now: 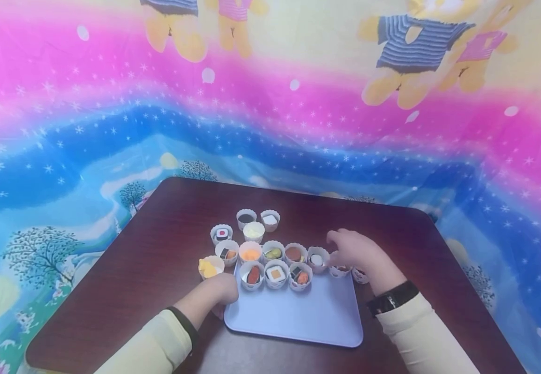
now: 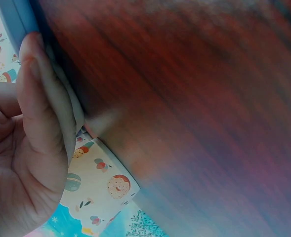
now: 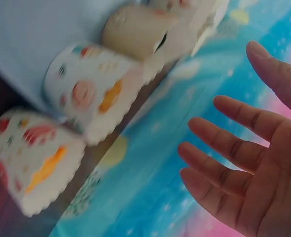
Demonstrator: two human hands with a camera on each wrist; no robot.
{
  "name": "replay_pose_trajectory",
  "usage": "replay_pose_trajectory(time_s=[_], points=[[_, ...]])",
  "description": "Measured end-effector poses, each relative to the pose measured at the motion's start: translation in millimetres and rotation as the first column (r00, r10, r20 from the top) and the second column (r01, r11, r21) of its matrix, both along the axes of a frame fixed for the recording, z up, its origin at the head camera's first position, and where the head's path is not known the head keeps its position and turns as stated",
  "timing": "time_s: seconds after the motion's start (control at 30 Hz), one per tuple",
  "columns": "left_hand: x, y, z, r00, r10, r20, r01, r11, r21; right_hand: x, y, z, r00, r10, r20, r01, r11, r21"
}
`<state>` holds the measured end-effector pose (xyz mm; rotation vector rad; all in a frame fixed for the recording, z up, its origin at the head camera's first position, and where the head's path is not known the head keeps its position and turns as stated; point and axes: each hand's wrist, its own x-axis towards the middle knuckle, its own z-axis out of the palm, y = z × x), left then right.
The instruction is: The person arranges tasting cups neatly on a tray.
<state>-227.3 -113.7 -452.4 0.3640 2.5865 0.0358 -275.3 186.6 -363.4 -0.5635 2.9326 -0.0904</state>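
A light blue tray [image 1: 298, 317] lies on the dark wooden table [image 1: 158, 259]. Several patterned paper cups with toy sushi stand along its far edge, among them a cup with a white piece [image 1: 318, 258]. My left hand [image 1: 224, 291] grips the tray's left edge, and the thumb [image 2: 41, 98] lies along the tray rim [image 2: 12, 19] beside a printed cup [image 2: 101, 187]. My right hand [image 1: 350, 249] hovers over the tray's far right corner with its fingers [image 3: 219, 143] spread and holding nothing. Two cups [image 3: 91, 89] [image 3: 31, 158] stand just beside it.
More cups stand off the tray on the table: a yellow-filled cup [image 1: 211, 267] at the left, and a dark one [image 1: 245, 218] and a white one [image 1: 270, 219] farther back. A bright printed cloth [image 1: 270, 104] hangs behind and around the table.
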Motion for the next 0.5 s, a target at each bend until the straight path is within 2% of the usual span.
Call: replay_pose_trajectory(time_s=[0.1,0.27,0.5], points=[[1.5,0,0.1,1.000,0.028,0.002,-0.028,0.999,0.019,-1.0,16,4.1,0.999,-0.027,0.024,0.028,0.999,-0.025],[4.4,1,-0.1,0.991,0.133,0.028,-0.136,0.986,0.099,-2.1,40,5.2,0.997,-0.070,0.024,0.072,0.996,-0.055],[4.3,1,1.8,0.992,0.124,0.033,-0.127,0.989,0.079,-2.3,63,1.7,0.990,-0.125,0.067,0.130,0.988,-0.085]])
